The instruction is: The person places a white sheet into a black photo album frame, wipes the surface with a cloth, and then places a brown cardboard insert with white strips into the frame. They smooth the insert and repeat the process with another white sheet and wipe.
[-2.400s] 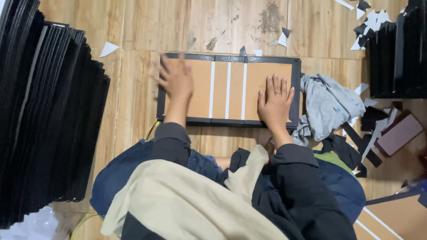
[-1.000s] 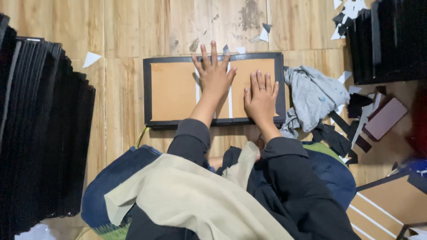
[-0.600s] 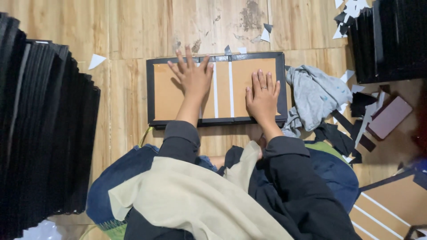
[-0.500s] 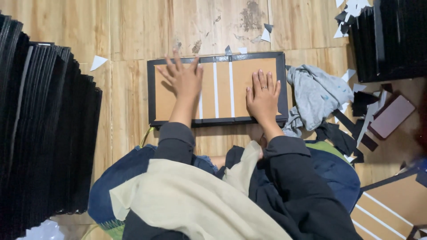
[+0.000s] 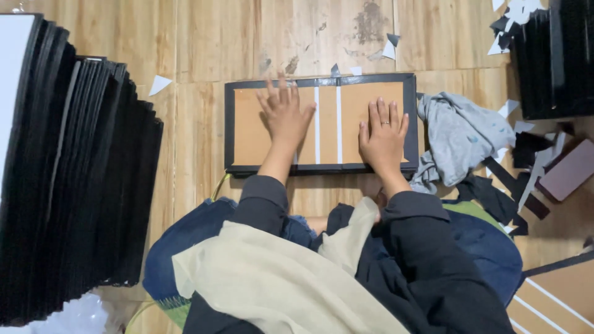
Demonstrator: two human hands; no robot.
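Since half a second ago the left hand (image 5: 284, 111) has slid a little to the right on the board, from the left brown panel toward the two white stripes (image 5: 328, 124), and its thumb now nearly reaches the first stripe. The right hand (image 5: 383, 133) has stayed on the same place.

Both hands are flat and open, fingers spread apart, palms pressed down; they grip nothing. The left hand blurs a little at the fingertips. The right hand wears a ring on one finger.

The thing under them is a flat cover board (image 5: 250, 130), brown cardboard with a black border, lying on the wooden floor (image 5: 210, 43) just in front of the person's knees. The left hand lies on its middle-left part, the right hand on its right panel near the lower edge.

A grey cloth (image 5: 461, 136) lies just beside the board on the right. A big stack of black boards (image 5: 74, 173) stands at the left, well apart.
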